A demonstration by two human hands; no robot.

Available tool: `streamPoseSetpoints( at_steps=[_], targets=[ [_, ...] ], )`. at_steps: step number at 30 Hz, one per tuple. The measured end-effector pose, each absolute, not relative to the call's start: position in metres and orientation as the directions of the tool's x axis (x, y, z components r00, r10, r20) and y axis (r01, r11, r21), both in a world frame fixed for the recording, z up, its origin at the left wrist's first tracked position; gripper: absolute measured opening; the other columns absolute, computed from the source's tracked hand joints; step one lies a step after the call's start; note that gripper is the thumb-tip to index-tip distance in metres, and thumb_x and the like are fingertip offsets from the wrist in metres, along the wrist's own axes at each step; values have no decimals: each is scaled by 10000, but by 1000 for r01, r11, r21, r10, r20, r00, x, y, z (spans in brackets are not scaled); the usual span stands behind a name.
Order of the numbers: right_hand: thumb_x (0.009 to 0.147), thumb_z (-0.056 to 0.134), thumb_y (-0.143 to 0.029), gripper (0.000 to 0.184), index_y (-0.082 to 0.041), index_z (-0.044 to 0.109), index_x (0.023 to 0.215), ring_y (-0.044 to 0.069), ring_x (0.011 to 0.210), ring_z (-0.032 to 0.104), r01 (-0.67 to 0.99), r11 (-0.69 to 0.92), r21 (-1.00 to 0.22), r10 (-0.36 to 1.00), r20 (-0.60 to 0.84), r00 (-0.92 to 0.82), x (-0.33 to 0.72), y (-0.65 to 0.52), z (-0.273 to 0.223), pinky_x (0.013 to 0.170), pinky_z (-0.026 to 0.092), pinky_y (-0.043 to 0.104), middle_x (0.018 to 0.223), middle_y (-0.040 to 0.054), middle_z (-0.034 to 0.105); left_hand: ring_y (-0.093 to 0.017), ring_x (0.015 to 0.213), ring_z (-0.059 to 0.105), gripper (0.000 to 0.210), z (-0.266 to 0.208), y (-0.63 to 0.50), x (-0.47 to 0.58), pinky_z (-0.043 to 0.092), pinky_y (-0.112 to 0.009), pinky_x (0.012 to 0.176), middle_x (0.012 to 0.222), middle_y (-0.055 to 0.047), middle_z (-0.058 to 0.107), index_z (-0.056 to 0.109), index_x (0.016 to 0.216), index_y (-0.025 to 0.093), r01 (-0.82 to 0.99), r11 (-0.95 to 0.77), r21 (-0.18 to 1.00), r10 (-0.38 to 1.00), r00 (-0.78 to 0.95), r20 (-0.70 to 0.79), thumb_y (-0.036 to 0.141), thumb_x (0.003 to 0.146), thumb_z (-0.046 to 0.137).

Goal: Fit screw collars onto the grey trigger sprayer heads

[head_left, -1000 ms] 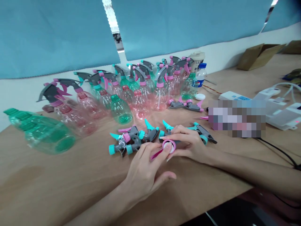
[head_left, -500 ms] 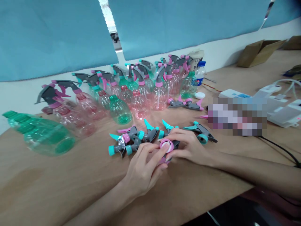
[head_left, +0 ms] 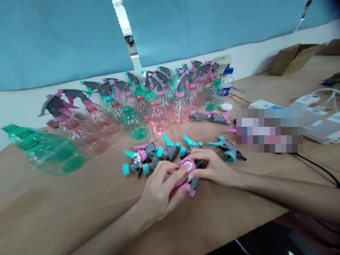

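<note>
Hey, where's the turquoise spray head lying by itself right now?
In the head view, the turquoise spray head lies on the table right of centre, just beyond the right hand, apart from the spray-head cluster to its left.

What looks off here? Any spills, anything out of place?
No clear spill. A darker patch on the near-left tabletop breaks the even brown; stain or shadow, can't tell. A pixelated block at right hides what's there. A white disc lies loose by the blue-capped bottle.
</note>
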State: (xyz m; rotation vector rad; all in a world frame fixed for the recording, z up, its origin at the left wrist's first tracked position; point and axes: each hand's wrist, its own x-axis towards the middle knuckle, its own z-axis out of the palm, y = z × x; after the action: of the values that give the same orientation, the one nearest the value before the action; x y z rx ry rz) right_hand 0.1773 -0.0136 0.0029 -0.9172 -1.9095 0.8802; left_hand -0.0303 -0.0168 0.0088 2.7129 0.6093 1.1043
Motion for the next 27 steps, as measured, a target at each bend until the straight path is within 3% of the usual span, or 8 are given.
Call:
streamPoseSetpoints(
  at_steps=[8, 16, 20, 27],
  targets=[
    [778, 684, -371, 185, -191, 709, 816, 150, 791, 578, 210, 367, -906, 868, 252, -429, 179, -9, 2, 720, 435, 274, 829, 8, 641, -196, 805, 496, 495, 9, -12, -32, 496, -365, 708, 920, -94, 598, 478, 1261, 119, 267, -898, 350, 431, 700, 570, 450, 894, 497],
    [775, 694, -330, 128, -205, 713, 798, 147, 803, 561, 208, 381, -901, 866, 269, -420, 178, -10, 4, 724, 411, 267, 837, 2, 622, -170, 738, 521, 408, 9, -14, -31, 500, -323, 685, 809, -53, 622, 493, 1266, 156, 244, -825, 510, 522, 675, 521, 306, 888, 520],
    [755, 713, -345, 147, -199, 707, 765, 130, 746, 536, 236, 405, -883, 866, 289, -407, 179, -10, 3, 680, 402, 250, 791, -7, 598, -135, 650, 536, 401, 12, -15, -29, 501, -324, 733, 718, 3, 599, 494, 1261, 175, 248, -819, 518, 530, 675, 514, 298, 882, 534],
    [741, 720, -370, 222, -179, 686, 848, 131, 748, 567, 264, 513, -817, 823, 381, -420, 178, -13, 5, 671, 447, 248, 825, 11, 637, -129, 607, 494, 399, 13, -13, -28, 456, -246, 557, 677, 13, 552, 504, 1237, 175, 287, -815, 503, 539, 693, 478, 354, 881, 528]
  ],
)
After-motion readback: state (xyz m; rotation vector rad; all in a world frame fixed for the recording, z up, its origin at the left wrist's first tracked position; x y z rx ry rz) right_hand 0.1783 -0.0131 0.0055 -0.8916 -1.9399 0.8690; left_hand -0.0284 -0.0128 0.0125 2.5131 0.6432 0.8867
